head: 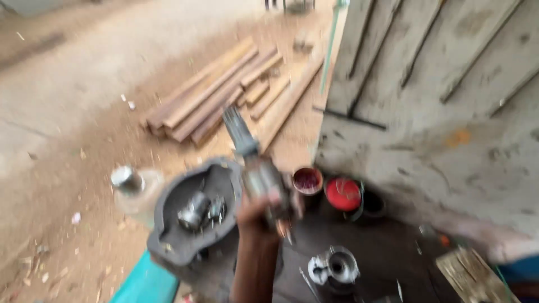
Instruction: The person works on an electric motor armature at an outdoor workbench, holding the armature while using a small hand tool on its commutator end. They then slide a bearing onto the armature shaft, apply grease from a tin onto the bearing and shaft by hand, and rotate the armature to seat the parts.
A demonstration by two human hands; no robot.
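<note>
Hand [264, 216] clamped round grey metal motor rotor [255, 168], raised clear above bench edge. Dark grey oval pan [168, 224] held metal parts; small round tin [307, 180] held dark red stuff.

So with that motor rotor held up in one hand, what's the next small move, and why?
Probably lower the rotor toward the dark basin and steady it. The hand grips it tilted in mid-air above loose metal parts, and the view is blurred, so which hand it is can't be told.

Outdoor w/shop: timber planks [224, 92], motor parts [199, 210].
</note>
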